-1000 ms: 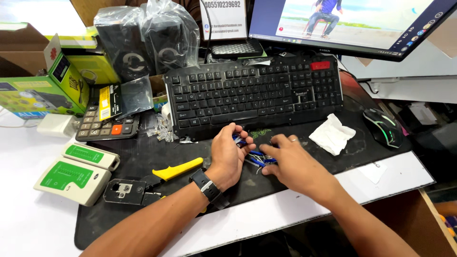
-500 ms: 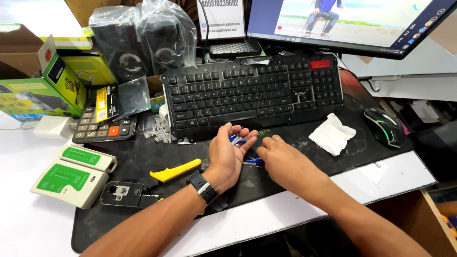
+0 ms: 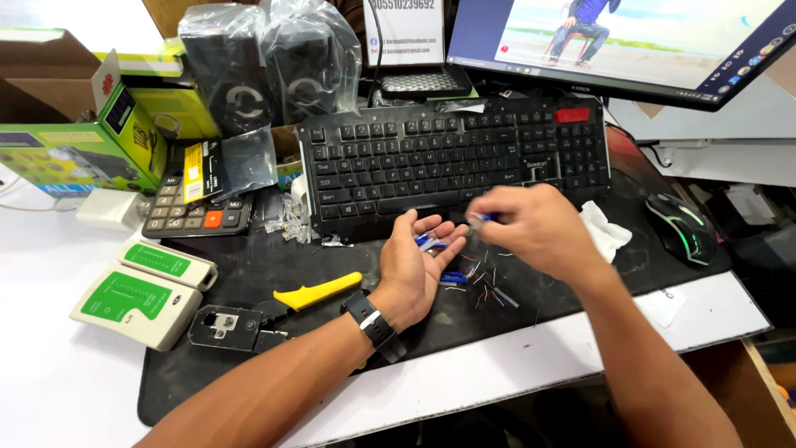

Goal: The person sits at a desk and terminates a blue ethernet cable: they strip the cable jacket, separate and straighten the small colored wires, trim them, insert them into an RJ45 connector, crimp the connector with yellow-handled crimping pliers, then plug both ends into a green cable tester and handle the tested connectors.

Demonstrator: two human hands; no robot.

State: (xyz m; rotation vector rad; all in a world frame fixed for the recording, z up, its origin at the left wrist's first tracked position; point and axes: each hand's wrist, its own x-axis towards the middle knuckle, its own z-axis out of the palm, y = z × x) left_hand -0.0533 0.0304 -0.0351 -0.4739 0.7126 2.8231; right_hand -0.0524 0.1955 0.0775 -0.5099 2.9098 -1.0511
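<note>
The left hand (image 3: 417,264) lies palm-up and open above the black mat (image 3: 249,274), just before the keyboard (image 3: 452,158). The right hand (image 3: 531,228), blurred, pinches a small blue-tipped piece (image 3: 481,218); wire scraps (image 3: 485,286) lie beneath on the counter.

A white desk (image 3: 50,390) carries a large black mat (image 3: 249,265) that covers most of its middle and reaches near the front edge. At the desk's far edge a monitor (image 3: 630,41) stands toward the right corner, its screen lit with a bright outdoor scene. Brown cardboard (image 3: 33,83) rises behind the far left corner. Past the right edge lies a grey-white surface (image 3: 721,158). The light is bright and even, with soft shadows.
</note>
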